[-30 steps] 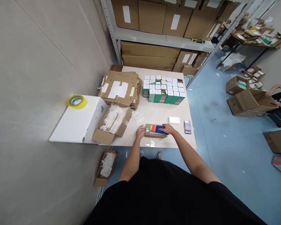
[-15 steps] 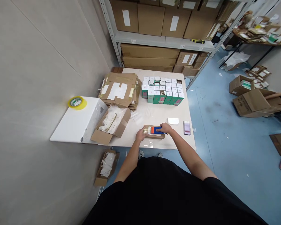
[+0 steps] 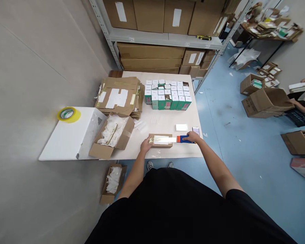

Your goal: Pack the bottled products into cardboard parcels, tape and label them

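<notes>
One strip of tape point(image 3: 170, 139) appears drawn over the carton point(image 3: 162, 146), which lies near your edge of the surface point(image 3: 185, 150), left grip point(image 3: 145, 145) holding its left end, right grip point(image 3: 192, 137) clasping the dispenser point(image 3: 183, 139), with cutting and pressing down judged outstanding.

Looked like a packing workroom, stocked with cardboard cartons point(image 3: 148, 15) on metal shelving point(image 3: 147, 38) beyond the right hand's fingers point(image 3: 185, 138), flattened cartons point(image 3: 119, 95) left of them and a packing tape roll point(image 3: 74, 117) farther left.
</notes>
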Demonstrator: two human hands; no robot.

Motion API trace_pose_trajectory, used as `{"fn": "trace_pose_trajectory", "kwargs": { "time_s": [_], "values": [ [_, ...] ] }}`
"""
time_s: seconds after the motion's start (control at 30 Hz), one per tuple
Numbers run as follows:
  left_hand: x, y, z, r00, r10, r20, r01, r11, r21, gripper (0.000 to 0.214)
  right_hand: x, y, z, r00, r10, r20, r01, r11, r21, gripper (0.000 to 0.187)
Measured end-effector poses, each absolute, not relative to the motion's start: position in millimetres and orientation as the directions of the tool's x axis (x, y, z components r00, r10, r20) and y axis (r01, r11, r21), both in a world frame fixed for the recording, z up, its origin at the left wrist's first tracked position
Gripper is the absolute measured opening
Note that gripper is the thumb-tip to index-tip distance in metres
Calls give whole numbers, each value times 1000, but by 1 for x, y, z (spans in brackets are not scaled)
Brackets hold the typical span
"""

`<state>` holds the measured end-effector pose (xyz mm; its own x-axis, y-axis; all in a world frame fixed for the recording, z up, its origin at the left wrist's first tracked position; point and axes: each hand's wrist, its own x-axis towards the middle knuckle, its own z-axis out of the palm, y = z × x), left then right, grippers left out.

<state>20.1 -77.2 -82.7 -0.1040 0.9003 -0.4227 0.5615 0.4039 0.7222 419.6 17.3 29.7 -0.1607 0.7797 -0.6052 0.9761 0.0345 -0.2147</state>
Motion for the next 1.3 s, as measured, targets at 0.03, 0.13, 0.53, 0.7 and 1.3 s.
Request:
{"fn": "trace_pose_trajectory", "kwargs": {
  "time_s": [0.03,0.13,0.53,0.7,1.3],
  "values": [
    [19,-77,-83,-95,897,-432,566,405,718,91,425,16,29,-131,778,-614,980,10,-197,51],
    [18,-75,-82,-74,886,-458,593,409,694,92,427,11,26,-76,773,-630,986,-34,-161,51],
    [-21,-80,-91,-43,880,-473,329,460,825,101,371,-18,32,-74,808,-584,979,-54,-199,48],
    [-62,-90,-91,-142,834,-532,294,549,782,86,320,-27,56,-109,816,-567,946,-91,-312,46],
    [-59,-54,-32,-150,880,-451,562,451,693,65,132,6,112,-161,837,-522,983,89,-161,54]
  ]
}}
